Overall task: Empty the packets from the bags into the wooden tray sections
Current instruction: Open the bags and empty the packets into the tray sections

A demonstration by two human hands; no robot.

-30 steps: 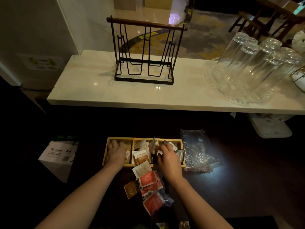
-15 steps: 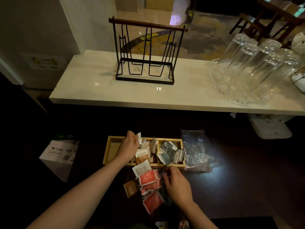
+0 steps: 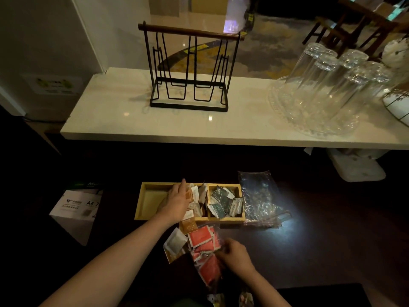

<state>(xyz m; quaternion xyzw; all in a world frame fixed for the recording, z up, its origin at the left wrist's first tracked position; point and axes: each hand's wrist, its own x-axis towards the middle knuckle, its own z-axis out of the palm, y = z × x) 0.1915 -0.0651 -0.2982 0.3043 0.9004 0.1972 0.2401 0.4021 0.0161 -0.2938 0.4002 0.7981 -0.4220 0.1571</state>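
A wooden tray [image 3: 241, 214] with three sections lies on the dark surface. Its left section [image 3: 152, 199] is bare, white and brown packets [image 3: 200, 196] fill the middle, and green packets [image 3: 222, 202] fill the right. My left hand [image 3: 177, 201] lies flat on the middle section's packets, fingers stretched out. In front of the tray my right hand [image 3: 235, 254] pinches a clear bag of red packets [image 3: 204, 249]. A white packet [image 3: 176, 241] and a brown packet [image 3: 188, 224] lie loose beside that bag.
An empty clear plastic bag [image 3: 259, 196] lies right of the tray. A white A4 paper box [image 3: 76, 209] stands at the left. Behind, a marble counter [image 3: 110, 120] holds a black wire rack [image 3: 189, 69] and upturned glasses [image 3: 327, 85].
My left hand moved from the left section to the middle section and laid a white packet there. My right hand left the right section and came back to grip the bag of red packets.
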